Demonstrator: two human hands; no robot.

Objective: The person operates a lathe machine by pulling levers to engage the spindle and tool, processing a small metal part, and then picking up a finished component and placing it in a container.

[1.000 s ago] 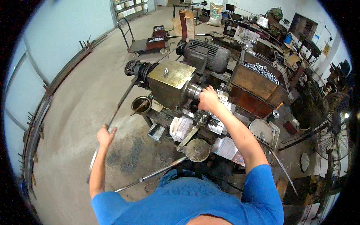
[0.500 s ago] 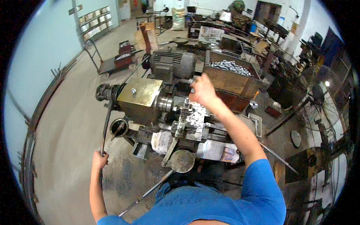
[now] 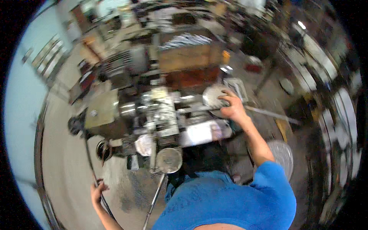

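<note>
My left hand is at the lower left on a long dark lever, its fingers loosely curled round the rod. The lever runs up to the end of a small lathe with a brass-coloured box cover. My right hand hovers over a round, pale metal dish at the right end of the lathe. Its fingers are spread, and I see nothing held in them. The lathe's cross slide, scattered with bright chips, lies between my hands. Motion blurs the picture.
Behind the lathe stands a wooden crate heaped with shiny metal parts. A motor is at the back left. A round plate on a slanting rod stands close to my body. Printed paper covers the lathe's front.
My right hand has moved from above the cross slide, rightward and nearer, to the round dish, its fingers now spread. My view has swung right. The left hand stays at the lever.
</note>
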